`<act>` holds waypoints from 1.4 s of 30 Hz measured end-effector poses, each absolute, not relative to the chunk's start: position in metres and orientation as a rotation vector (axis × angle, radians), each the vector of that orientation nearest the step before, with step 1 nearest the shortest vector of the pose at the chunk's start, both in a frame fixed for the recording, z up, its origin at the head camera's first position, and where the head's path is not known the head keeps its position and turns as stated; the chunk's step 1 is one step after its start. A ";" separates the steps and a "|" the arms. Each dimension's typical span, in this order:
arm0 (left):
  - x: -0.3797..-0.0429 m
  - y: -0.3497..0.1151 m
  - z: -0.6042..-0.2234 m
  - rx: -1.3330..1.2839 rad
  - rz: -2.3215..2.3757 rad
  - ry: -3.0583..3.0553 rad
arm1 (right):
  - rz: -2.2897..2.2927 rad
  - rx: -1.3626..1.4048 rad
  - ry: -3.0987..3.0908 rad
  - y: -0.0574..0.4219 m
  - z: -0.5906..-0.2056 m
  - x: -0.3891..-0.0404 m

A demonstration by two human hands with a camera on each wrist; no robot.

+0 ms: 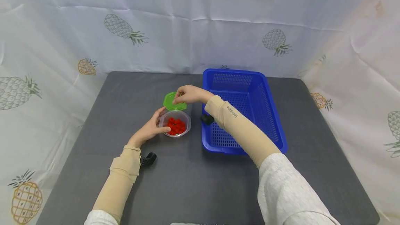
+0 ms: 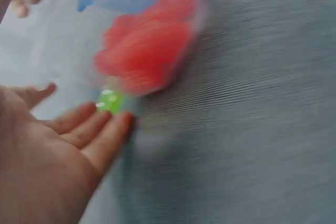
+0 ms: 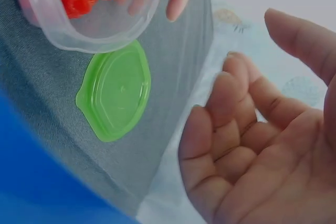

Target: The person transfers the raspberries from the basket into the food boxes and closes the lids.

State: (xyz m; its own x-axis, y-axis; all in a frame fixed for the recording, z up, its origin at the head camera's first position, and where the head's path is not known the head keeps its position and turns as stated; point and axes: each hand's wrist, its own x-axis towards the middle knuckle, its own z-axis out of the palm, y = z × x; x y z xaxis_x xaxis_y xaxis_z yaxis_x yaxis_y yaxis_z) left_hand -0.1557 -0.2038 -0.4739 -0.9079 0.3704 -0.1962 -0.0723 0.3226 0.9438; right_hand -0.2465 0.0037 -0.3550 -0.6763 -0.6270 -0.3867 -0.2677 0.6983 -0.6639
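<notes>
A clear plastic tub (image 1: 188,118) with red raspberries (image 1: 176,127) in it stands on the grey table, left of the blue basket. My left hand (image 1: 149,127) is at the tub's left side, thumb overlapping the near rim and fingers along the outer side; its fingers look straight in the blurred left wrist view. Just behind the tub lies a green lid (image 3: 118,94), flat on the table. Above that lid hovers my right hand (image 1: 190,94), its fingers loosely bent. Nothing lies in its palm in the right wrist view.
A large blue perforated basket (image 1: 265,114) stands to the right of the tub, under the right forearm. White curtains with printed pineapples (image 1: 118,26) hang behind and beside the grey table (image 1: 193,190).
</notes>
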 end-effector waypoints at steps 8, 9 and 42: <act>-0.194 -0.223 -0.432 0.020 1.534 2.151 | -0.966 -0.392 2.121 -0.010 -0.358 -0.264; -0.200 -0.224 -0.430 -0.004 1.544 2.147 | -1.011 -0.354 2.087 -0.012 -0.359 -0.266; -0.247 -0.205 -0.436 -0.429 1.912 1.735 | -1.254 0.275 1.930 -0.024 -0.395 -0.280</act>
State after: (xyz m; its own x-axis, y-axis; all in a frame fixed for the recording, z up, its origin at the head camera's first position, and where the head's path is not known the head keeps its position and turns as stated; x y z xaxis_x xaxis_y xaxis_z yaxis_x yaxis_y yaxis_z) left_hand -0.2474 -0.2051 -0.4358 -0.8156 0.1630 -0.5552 -0.5684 -0.0461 0.8214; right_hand -0.2802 -0.0238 -0.3954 -0.6556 -0.2312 -0.7188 0.5628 0.4851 -0.6693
